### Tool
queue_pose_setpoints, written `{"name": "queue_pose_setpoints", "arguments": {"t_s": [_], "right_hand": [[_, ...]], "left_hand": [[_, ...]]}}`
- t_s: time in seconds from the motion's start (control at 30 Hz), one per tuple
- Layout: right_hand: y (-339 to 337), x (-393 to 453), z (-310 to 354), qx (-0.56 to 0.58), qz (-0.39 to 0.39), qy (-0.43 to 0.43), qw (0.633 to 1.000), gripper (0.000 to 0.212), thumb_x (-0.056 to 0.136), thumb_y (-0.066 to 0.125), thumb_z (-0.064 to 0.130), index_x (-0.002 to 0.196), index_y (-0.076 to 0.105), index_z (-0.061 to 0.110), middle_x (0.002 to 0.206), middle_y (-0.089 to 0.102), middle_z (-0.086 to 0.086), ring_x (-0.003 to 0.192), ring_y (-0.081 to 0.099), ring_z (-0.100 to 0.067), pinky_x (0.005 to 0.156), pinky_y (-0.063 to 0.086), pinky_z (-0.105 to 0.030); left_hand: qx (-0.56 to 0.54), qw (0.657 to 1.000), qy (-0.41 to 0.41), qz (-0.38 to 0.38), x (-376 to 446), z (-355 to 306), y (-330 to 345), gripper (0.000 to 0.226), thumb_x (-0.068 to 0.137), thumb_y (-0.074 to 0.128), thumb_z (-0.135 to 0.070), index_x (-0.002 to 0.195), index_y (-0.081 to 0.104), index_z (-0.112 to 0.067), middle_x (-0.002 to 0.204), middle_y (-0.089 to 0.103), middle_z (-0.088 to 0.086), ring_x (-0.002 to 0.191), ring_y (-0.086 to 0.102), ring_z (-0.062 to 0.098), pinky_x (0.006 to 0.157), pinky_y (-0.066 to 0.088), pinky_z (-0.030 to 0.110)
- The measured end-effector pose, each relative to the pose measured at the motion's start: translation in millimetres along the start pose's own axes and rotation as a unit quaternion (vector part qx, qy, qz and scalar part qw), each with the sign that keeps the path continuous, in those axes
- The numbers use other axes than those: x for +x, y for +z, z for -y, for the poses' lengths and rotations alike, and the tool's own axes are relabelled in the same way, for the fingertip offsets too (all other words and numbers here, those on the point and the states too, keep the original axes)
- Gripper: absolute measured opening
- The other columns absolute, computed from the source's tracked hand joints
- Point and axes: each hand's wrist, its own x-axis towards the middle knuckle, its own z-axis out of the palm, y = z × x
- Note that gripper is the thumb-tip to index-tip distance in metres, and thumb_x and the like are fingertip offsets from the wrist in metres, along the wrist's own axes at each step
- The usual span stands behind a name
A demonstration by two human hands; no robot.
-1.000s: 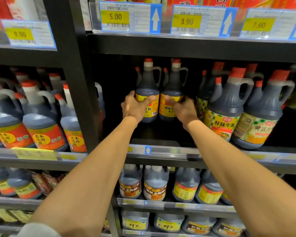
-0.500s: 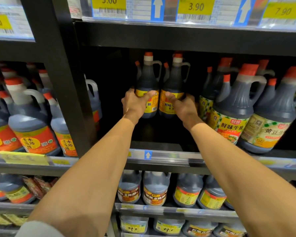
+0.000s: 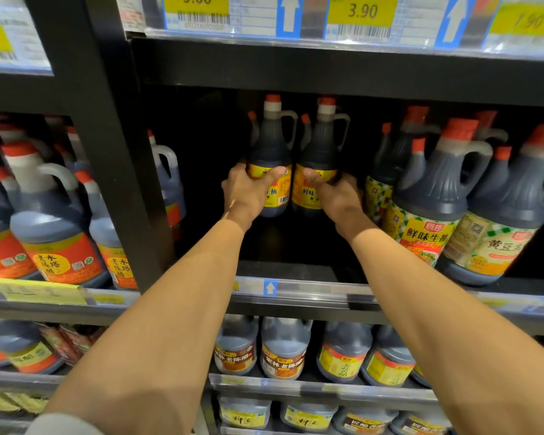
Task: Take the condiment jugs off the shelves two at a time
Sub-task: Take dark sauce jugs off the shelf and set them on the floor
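Deep inside the middle shelf bay, both arms reach forward and up: the left hand (image 3: 248, 193) is wrapped round the left jug (image 3: 269, 152) at its yellow label, thumb across the front, and the right hand (image 3: 336, 196) grips the right jug (image 3: 322, 153) likewise. Both jugs stand upright side by side, touching, red caps up, handles to the right, their bases off the shelf floor (image 3: 296, 271). Compared with a second ago, the grips are unchanged and the pair sits slightly nearer. Larger jugs (image 3: 434, 196) crowd the right.
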Motion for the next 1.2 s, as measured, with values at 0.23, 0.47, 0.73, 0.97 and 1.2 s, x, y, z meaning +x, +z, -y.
{"name": "queue_pose_setpoints", "arguments": {"t_s": [0.23,0.47,0.73,0.97,1.2], "right_hand": [[0,-6,2,-0.006,0.01,-0.003,1.0,0.081,0.082,0.079,0.051,0.146,0.047,0.013,0.142,0.059,-0.008,0.132,0.055,-0.03,0.109,0.047,-0.044],[-3,-7,5,-0.032,0.026,0.023,0.999,0.082,0.082,0.076,0.057,0.146,0.05,0.013,0.147,0.055,-0.011,0.135,0.052,-0.034,0.111,0.045,-0.047],[-8,6,3,-0.039,0.062,0.01,0.997,0.103,0.062,0.073,0.074,0.143,0.056,0.012,0.144,0.06,-0.011,0.134,0.055,-0.033,0.11,0.045,-0.05],[-13,1,7,-0.023,0.071,0.006,0.997,0.093,0.073,0.08,0.064,0.146,0.051,0.014,0.145,0.058,-0.007,0.134,0.054,-0.03,0.112,0.044,-0.047],[-15,4,13,-0.032,0.068,-0.005,0.997,0.067,0.088,0.078,0.037,0.144,0.053,0.008,0.145,0.058,-0.011,0.135,0.053,-0.032,0.112,0.043,-0.047]], "left_hand": [[0.006,1.0,-0.021,0.017,-8,-9,-7,0.074,0.061,0.077,-0.071,0.115,0.068,-0.02,0.114,0.072,0.002,0.112,0.065,0.026,0.094,0.057,0.044],[0.021,0.997,-0.057,0.043,-12,-21,-14,0.064,0.068,0.081,-0.063,0.111,0.068,-0.019,0.11,0.074,0.003,0.108,0.067,0.024,0.094,0.055,0.038],[0.018,0.994,-0.1,0.042,-7,-25,-15,0.061,0.069,0.088,-0.051,0.112,0.071,-0.012,0.11,0.074,0.007,0.105,0.069,0.023,0.089,0.056,0.034],[0.001,0.993,-0.116,0.027,-9,-33,-14,0.063,0.076,0.086,-0.04,0.121,0.065,-0.001,0.122,0.065,0.012,0.117,0.06,0.028,0.085,0.044,0.028],[-0.016,0.991,-0.125,0.034,-6,-34,-14,0.06,0.072,0.09,-0.039,0.115,0.067,-0.003,0.114,0.069,0.008,0.112,0.064,0.026,0.095,0.054,0.039]]}}
